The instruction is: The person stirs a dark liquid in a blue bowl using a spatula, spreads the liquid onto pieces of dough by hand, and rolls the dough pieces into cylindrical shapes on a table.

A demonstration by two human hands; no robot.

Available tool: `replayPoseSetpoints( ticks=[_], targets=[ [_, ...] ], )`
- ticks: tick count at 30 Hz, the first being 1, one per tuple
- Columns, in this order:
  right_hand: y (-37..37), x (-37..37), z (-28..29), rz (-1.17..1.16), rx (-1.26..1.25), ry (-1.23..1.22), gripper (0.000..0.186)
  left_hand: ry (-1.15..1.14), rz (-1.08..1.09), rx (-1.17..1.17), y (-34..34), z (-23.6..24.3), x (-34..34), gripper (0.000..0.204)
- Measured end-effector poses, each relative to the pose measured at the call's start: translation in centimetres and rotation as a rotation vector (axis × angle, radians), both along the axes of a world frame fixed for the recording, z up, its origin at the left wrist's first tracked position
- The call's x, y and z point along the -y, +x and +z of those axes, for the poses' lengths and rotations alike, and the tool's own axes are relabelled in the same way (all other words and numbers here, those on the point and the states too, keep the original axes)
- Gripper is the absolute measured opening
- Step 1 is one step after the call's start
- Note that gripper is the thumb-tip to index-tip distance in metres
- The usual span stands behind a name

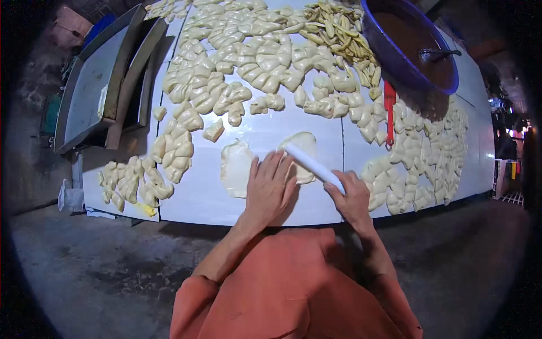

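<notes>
Two thinly flattened sheets of dough lie side by side in front of me: a left sheet (232, 164) and a right sheet (303, 139). My right hand (354, 199) is closed around the near end of a white rolling pin (312, 165), which slants across the right sheet. Between the two sheets rests my left hand (269, 187), palm down with fingers stretched out, covering part of the dough. Its fingertips are close to the pin's far end. Just beyond the left sheet sits a small loose dough lump (214, 130).
Many dough pieces (268, 59) cover the white table (265, 125). At the far right are peeled bananas (339, 28), a purple basin (370, 34) of brown liquid with a dark handle, and a red-handled tool (389, 107). Metal trays (93, 85) lean at left.
</notes>
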State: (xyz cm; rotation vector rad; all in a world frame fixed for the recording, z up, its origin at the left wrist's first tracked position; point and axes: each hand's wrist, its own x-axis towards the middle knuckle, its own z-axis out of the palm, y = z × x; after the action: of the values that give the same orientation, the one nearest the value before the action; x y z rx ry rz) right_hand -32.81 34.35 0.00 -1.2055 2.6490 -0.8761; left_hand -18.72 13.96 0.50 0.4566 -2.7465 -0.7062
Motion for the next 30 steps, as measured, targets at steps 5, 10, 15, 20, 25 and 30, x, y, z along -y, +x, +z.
replayPoseSetpoints(
  ticks=[5, 10, 15, 20, 25, 30],
  targets=[
    [-0.4, -0.3, 0.2, -0.251, 0.105, -0.063, 0.036, 0.058, 0.009, 0.005, 0.7, 0.5, -1.6, 0.055],
    [-1.3, 1.7, 0.6, -0.169, -0.147, 0.168, 0.04, 0.036, -0.098, -0.014, -0.8, 0.4, -1.7, 0.042],
    [-2.4, 2.0, 1.6, 0.047, -0.138, 0.099, 0.046, 0.019, 0.011, -0.293, -0.9, 1.6, 0.4, 0.033],
    [-3.4, 5.9, 3.5, 0.352, -0.265, 0.088, 0.044, -0.181, 0.064, -0.169, -3.2, 0.3, 4.1, 0.054],
    [-0.7, 4.2, 1.0, 0.442, -0.24, 0.005, 0.045, -0.185, 0.052, 0.1, -3.2, -2.4, 4.0, 0.056],
    [1.5, 2.6, -0.9, 0.51, -0.226, -0.075, 0.035, -0.132, 0.028, 0.104, -3.0, -2.7, 4.1, 0.058]
  ],
)
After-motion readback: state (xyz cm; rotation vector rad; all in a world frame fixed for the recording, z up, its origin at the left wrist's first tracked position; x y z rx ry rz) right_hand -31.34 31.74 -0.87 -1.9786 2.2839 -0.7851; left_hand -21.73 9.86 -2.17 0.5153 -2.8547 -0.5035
